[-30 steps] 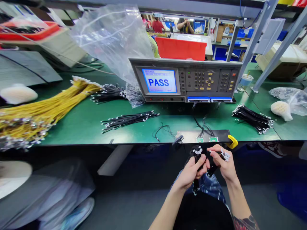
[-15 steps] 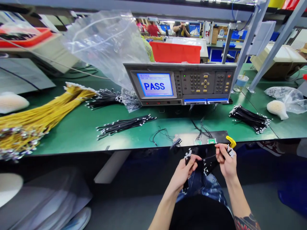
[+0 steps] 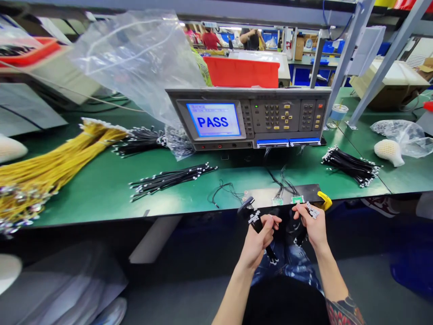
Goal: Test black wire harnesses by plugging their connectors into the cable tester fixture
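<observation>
My left hand [image 3: 257, 241] is closed around a bundle of black cables [image 3: 270, 253], whose white connectors stick out above and below the fist. My right hand [image 3: 314, 227] is wrapped round another black cable bundle [image 3: 299, 237]; white connectors show above its knuckles and below the palm. Both hands are just in front of the bench edge, apart from each other, thumbs and forefingers pointing inward. Beyond them, small green circuit boards [image 3: 297, 199] with black wires sit on a metal plate at the edge. A tester [image 3: 250, 119] behind shows "PASS" on its screen.
Loose black cables [image 3: 172, 180] lie left of the boards, another black bundle [image 3: 352, 166] right. Yellow cables [image 3: 57, 164] cover the far left. A yellow handle [image 3: 325, 201] and a dark clamp [image 3: 246, 206] sit at the edge. A red bin [image 3: 241, 72] stands behind the tester.
The single cable stretched between my hands no longer shows there. My hands have moved slightly left in view, and the right fingertips are now near the right green board.
</observation>
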Available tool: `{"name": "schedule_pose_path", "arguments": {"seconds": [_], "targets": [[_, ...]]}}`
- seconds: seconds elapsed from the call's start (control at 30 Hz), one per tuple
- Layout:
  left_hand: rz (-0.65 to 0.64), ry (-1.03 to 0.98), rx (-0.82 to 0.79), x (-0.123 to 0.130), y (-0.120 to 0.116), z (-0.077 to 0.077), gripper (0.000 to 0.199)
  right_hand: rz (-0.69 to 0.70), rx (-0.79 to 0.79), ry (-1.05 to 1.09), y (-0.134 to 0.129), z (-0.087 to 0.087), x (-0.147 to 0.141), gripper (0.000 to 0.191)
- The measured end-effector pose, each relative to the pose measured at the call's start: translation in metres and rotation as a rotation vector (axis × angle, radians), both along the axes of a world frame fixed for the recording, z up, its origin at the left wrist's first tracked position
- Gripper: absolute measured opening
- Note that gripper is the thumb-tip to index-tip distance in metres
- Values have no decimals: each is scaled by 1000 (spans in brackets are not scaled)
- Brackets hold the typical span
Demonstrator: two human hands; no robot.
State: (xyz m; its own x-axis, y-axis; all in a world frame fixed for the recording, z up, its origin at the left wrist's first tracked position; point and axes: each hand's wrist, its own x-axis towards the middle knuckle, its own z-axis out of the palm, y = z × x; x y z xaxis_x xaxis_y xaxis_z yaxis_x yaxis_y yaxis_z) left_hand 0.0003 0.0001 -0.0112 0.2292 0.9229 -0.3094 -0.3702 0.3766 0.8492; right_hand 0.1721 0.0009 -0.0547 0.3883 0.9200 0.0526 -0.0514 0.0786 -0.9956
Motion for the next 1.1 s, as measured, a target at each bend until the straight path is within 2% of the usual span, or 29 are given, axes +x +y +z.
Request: {"name": "schedule_pose_path", "arguments": {"seconds": [0.3, 0.5, 0.6, 0.83, 1.1], "targets": [[-29, 72, 32, 7, 1, 0, 61, 20, -29, 40, 0, 4, 1, 37], [19, 134, 63, 13, 5, -4, 52, -5, -57, 196, 2, 12, -6, 35], [64, 191, 114, 18, 10, -9, 43, -39, -52, 237, 3, 14, -10, 36], [199, 267, 138, 23, 22, -27, 34, -14, -36, 197, 1, 8, -7, 33], [200, 274, 158, 22, 22, -37, 34, 24, -53, 172, -1, 4, -4, 40]]}}
